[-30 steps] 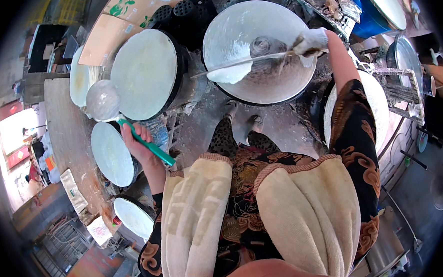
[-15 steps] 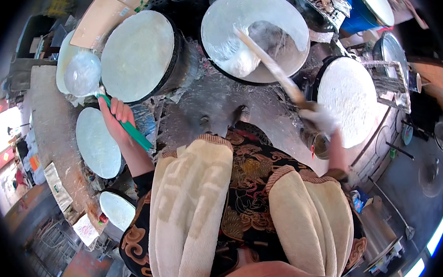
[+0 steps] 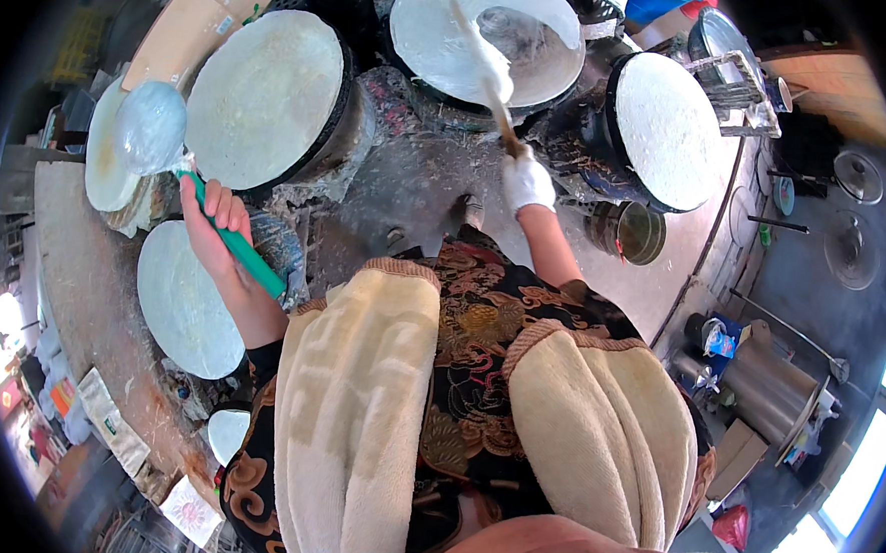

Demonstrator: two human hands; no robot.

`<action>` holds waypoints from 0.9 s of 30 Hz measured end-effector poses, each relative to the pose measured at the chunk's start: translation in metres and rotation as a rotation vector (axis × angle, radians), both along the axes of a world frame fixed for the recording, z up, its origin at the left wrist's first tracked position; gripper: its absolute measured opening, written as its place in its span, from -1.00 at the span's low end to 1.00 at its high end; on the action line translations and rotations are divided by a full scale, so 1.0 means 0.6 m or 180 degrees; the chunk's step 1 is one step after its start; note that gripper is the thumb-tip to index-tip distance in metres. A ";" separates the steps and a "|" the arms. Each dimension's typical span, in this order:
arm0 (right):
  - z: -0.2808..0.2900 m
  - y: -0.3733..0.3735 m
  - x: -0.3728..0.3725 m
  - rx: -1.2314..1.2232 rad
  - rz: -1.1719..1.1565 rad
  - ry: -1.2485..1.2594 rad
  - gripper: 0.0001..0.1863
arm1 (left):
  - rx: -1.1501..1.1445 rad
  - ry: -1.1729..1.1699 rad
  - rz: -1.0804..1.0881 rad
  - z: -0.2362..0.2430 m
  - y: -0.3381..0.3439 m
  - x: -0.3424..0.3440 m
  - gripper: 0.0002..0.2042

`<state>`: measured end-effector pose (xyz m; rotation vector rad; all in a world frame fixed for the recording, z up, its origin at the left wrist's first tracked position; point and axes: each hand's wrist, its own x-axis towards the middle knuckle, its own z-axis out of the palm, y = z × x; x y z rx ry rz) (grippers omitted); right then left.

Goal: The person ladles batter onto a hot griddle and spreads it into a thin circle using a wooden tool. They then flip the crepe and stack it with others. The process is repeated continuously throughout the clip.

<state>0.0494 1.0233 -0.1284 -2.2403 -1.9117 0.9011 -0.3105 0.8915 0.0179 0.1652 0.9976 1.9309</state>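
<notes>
My left hand (image 3: 215, 227) is closed around the green handle of a ladle (image 3: 150, 126). Its round bowl, coated in white, hangs between a pale disc at the left edge and a large pale round plate (image 3: 267, 97). My right hand (image 3: 528, 184), in a white glove, grips the dark end of a wooden stick (image 3: 504, 125). The stick reaches over a wide round pan (image 3: 429, 61) at the top middle. White, wet-looking stuff (image 3: 489, 69) lies around the stick there, and a bare grey patch shows in the pan beside it.
A round surface coated in white (image 3: 666, 133) stands to the right on a dark drum. Another pale disc (image 3: 189, 298) lies below my left hand. A metal bucket (image 3: 638, 234) sits on the floor at right. Cardboard (image 3: 183, 38) leans at the upper left. A brown tabletop (image 3: 83, 258) curves along the left.
My right hand has swung left to the middle with the stick, which now stands steeper in the picture. The left hand still holds the ladle. The whole view has shifted slightly.
</notes>
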 end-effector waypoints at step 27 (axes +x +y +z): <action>0.067 0.110 0.042 0.0669 0.0757 0.0292 -0.61 | 0.0555 0.0120 -0.0532 0.038 0.033 0.083 -0.80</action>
